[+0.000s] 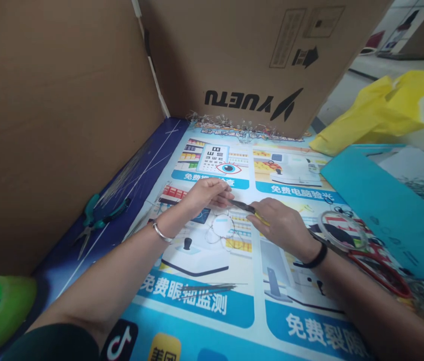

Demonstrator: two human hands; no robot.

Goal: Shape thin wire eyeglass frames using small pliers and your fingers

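Note:
My left hand is closed in a pinch on a thin wire part of a spectacle frame that hangs below it over the printed poster. My right hand is closed on a small tool with a yellow handle, and its dark tip reaches to my left fingertips. The two hands almost touch. A silver bangle is on my left wrist and a black band on my right.
Teal-handled pliers lie at the left by a cardboard wall. A large cardboard box stands behind. A bundle of thin wires lies near me. Red scissors, a tape roll, a teal sheet and a yellow bag are right.

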